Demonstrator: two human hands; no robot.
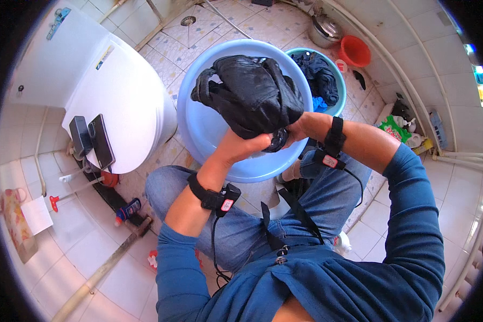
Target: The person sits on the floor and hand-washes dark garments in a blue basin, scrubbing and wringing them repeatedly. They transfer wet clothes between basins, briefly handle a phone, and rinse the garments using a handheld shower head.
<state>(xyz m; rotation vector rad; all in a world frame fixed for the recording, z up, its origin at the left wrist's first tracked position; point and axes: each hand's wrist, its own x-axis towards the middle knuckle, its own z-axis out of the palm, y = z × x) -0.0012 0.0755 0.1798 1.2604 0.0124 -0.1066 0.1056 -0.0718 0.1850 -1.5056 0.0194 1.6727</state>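
Note:
A wet black garment (249,92) is bunched up over a light blue plastic basin (193,133) between my knees. It has a zip at its left side. My left hand (241,147) grips the lower end of the cloth, thumb lying along it. On the other side my right hand (298,131) holds the same end, its fingers partly hidden behind the cloth. A twisted wad of the fabric shows between the two hands. Little of the basin's bottom can be seen beneath the garment.
Behind the basin stands a teal tub (342,86) with dark clothes (316,76) and a blue cloth (319,104). A red bowl (354,51) and a lidded metal pot (325,31) sit farther back. Left, a white toilet (133,92) carries a smartphone (101,141) and a dark box (80,137).

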